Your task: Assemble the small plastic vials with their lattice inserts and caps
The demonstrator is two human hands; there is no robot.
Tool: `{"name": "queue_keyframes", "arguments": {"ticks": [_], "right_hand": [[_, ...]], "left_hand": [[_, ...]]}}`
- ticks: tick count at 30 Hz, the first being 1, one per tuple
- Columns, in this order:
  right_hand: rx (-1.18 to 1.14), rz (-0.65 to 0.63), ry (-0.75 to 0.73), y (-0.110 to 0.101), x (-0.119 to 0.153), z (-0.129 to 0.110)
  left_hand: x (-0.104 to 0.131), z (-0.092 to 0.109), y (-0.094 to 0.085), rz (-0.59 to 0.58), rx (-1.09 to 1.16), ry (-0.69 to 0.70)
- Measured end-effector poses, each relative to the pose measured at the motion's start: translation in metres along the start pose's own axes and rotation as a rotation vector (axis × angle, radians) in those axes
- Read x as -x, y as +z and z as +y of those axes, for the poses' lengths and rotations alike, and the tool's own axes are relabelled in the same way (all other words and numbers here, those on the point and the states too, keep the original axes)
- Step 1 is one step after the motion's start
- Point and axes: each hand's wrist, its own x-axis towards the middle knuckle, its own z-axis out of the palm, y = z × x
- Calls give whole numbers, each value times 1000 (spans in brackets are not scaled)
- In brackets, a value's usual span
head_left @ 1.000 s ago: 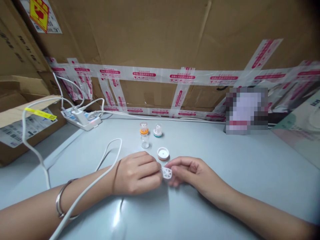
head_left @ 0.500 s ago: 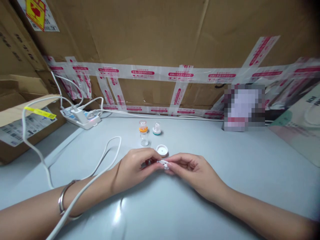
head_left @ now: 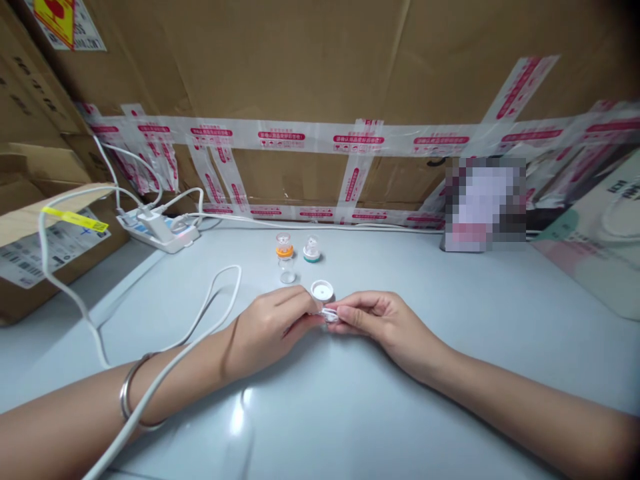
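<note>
A small white plastic piece (head_left: 329, 315) is pinched between my two hands near the middle of the table; its exact kind is too small to make out. My left hand (head_left: 274, 327) closes on its left end with thumb and fingers. On the other end sits the closed grip of my right hand (head_left: 387, 325). Just beyond my fingertips lies a round white cap (head_left: 322, 291), its hollow side up. Farther back stand a small clear container with an orange ring (head_left: 285, 251), a clear cup (head_left: 287, 272) in front of it, and a clear-topped container with a teal base (head_left: 311, 251).
A white power strip (head_left: 159, 230) with plugged cables stands at the back left beside an open carton (head_left: 55, 247). One white cable (head_left: 170, 363) crosses over my left forearm. Large taped cardboard (head_left: 300, 73) walls the back. A blurred-out upright object (head_left: 483, 207) and a printed box (head_left: 600, 233) are at right.
The view has tilted slightly, shifting everything up a little. Both hands still hold the white piece, which is turned a bit, and my right fingers have closed in more around it.
</note>
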Motion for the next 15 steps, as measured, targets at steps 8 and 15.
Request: {"name": "queue_keyframes", "arguments": {"ticks": [8, 15], "right_hand": [[169, 60, -88, -2, -4, 0], [774, 223, -365, -24, -17, -1]], "left_hand": [[0, -5, -3, -16, -219, 167], [-2, -27, -3, -150, -183, 33]]}}
